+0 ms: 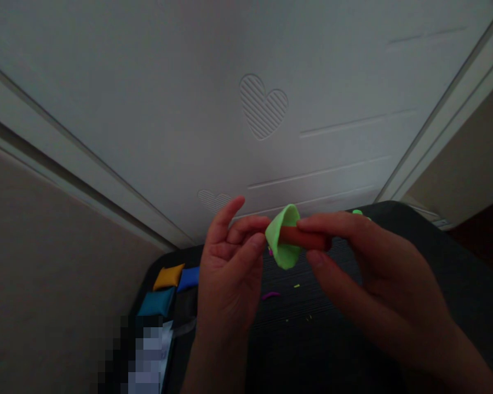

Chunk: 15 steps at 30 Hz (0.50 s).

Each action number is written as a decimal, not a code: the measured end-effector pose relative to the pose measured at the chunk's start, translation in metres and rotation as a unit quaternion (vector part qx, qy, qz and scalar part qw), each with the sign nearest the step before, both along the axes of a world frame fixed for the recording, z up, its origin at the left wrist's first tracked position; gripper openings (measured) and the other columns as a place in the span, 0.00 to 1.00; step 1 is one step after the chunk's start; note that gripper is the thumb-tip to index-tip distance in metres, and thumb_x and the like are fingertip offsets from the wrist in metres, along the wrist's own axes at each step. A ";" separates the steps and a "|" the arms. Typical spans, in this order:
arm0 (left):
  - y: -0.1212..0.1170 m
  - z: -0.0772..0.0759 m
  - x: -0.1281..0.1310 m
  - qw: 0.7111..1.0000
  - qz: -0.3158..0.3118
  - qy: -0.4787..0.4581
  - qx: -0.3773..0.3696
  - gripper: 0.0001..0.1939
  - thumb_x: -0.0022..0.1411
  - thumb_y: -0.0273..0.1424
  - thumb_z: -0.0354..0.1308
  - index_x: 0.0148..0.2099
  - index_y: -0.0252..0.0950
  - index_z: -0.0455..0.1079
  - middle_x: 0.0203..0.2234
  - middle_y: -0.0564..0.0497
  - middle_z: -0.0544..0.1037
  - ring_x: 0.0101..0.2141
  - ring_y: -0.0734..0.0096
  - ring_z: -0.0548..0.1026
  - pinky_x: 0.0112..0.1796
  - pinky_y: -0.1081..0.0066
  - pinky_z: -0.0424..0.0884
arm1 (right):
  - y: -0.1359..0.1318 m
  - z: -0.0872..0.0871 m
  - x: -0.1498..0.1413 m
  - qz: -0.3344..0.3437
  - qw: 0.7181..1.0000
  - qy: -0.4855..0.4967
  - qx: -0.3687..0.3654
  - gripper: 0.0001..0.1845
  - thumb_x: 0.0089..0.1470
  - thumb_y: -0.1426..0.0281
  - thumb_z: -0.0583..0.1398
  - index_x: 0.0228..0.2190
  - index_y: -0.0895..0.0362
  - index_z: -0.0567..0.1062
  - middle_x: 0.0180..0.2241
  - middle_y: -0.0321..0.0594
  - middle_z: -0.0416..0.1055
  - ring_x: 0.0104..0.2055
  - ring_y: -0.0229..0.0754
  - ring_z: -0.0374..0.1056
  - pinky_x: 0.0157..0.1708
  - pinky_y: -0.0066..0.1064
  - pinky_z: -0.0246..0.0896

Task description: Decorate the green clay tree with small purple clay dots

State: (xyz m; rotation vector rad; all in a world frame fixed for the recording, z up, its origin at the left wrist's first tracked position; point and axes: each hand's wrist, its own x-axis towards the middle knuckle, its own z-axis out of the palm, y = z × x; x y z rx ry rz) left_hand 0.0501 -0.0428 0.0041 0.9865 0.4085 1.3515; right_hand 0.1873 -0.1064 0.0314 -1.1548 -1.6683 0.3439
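Cone (274, 236) and stick (302, 237) meet between my two hands, held up over the dark surface (296, 345). The cone is light green, thin-walled and lying on its side, its wide mouth turned towards my right hand (378, 268) and its narrow end towards my left hand (234, 273). With my left I have that narrow end at the tips of thumb and a finger, in a narrow pinch; my forefinger stands up clear of it. With my right I grip the reddish-brown stick between thumb and forefinger, the forefinger's tip close by the cone's rim. The stick's far end reaches inside the cone; I cannot tell whether it touches the bottom.

Below and between my hands, a purple strip (271, 295) lies on the surface, with a small yellow bit (297, 285) near it and a few tiny crumbs closer to me. A bright green piece (357, 212) shows just beyond my right hand, mostly hidden by it. To the left of my left hand lie a yellow packet (168, 277), a blue packet (188, 279), partly covered by that hand, and a teal packet (156, 302). Beyond both hands rises a pale panel (168, 109) with a grooved heart (264, 106).
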 end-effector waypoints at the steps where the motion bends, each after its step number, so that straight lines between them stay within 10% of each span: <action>1: 0.000 0.000 0.000 1.000 0.001 0.003 -0.001 0.22 0.50 0.21 0.56 0.48 0.42 0.64 0.32 0.55 0.74 0.29 0.79 0.72 0.33 0.79 0.71 | 0.000 0.000 0.000 0.002 1.000 -0.001 0.000 0.18 0.48 0.76 0.56 0.43 0.52 0.65 0.38 0.32 0.69 0.39 0.33 0.64 0.39 0.22 0.58; 15: -0.002 0.002 -0.002 0.999 0.021 0.046 0.001 0.17 0.50 0.23 0.58 0.44 0.40 0.67 0.30 0.55 0.75 0.28 0.78 0.71 0.31 0.78 0.71 | 0.007 -0.001 0.012 -0.004 0.995 -0.104 -0.006 0.15 0.48 0.70 0.57 0.41 0.49 0.66 0.35 0.31 0.70 0.34 0.35 0.65 0.32 0.26 0.58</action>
